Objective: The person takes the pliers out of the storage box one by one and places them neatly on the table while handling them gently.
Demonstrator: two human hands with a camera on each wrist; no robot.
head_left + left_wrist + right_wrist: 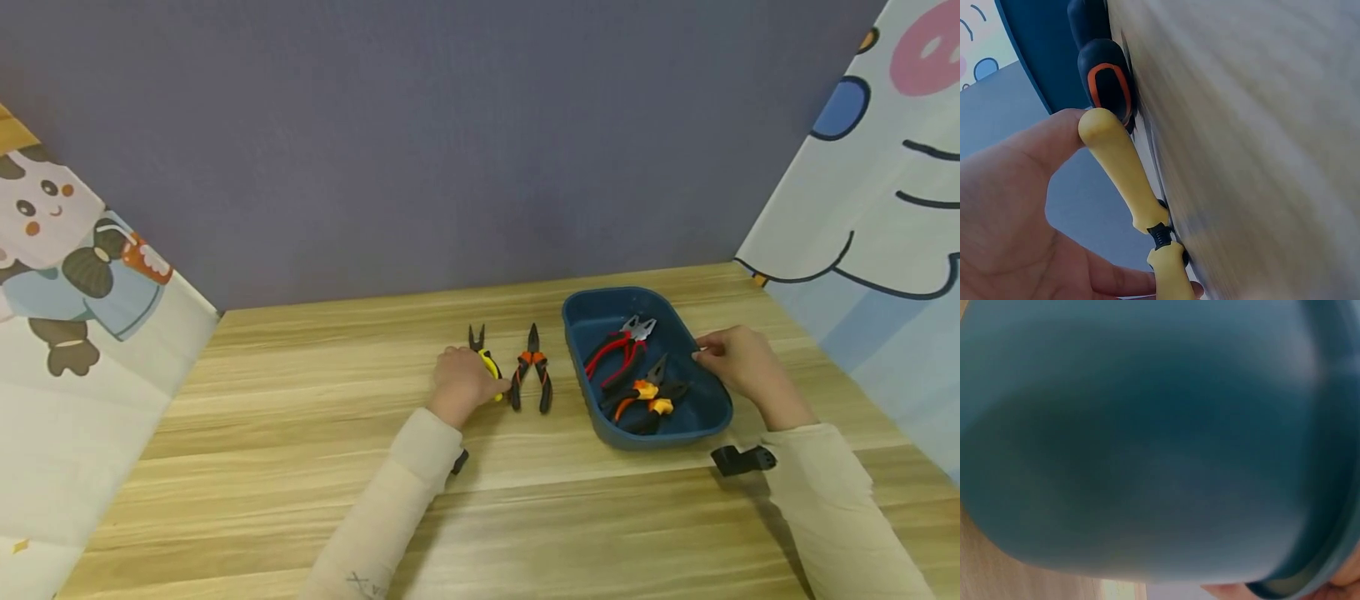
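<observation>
Across both yellow handles of a pair of pliers (1119, 162), my left hand (459, 383) has its thumb on one handle end and its fingers on the other. The pliers lie low at the wooden table with their dark jaws pointing away from me. Just right of them rest long-nose pliers (524, 362) with black and orange handles spread apart. My right hand (738, 358) pinches the right rim of a blue plastic bin (633, 440). In the right wrist view the bin's outer wall (1160, 456) fills most of the picture, and only some fingertips show below.
Inside the bin lie red-handled pliers (628, 353) and, nearer me, orange-and-black-handled pliers (647, 390) overlapping another pair (662, 407). A grey panel (465, 150) stands behind the wooden table (262, 442). Cartoon-printed sheets (900, 242) flank both sides.
</observation>
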